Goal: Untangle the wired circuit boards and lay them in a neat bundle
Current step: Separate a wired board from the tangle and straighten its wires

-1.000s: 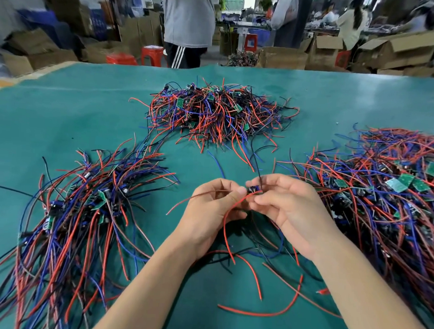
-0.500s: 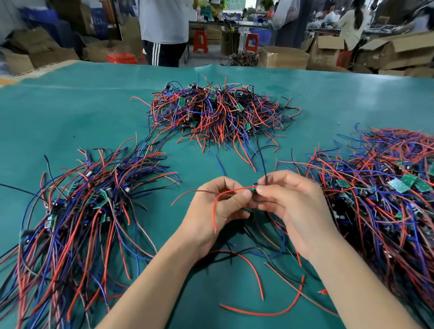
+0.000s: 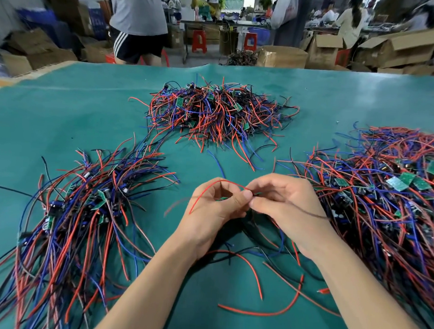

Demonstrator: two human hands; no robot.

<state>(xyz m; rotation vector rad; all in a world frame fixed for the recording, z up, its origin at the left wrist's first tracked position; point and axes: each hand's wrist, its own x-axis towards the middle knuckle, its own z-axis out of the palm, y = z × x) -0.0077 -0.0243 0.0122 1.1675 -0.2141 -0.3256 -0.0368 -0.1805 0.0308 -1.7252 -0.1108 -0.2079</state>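
Head view shows your left hand and right hand pinching one board's red wire above the bench's near middle; pull hard and its trailing leads may snag the right pile, dragging boards out.

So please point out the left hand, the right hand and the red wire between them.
left hand (image 3: pixel 213 209), head view, on the back of the hand.
right hand (image 3: pixel 291 206), head view, on the back of the hand.
red wire (image 3: pixel 211 183), head view, on its arch.
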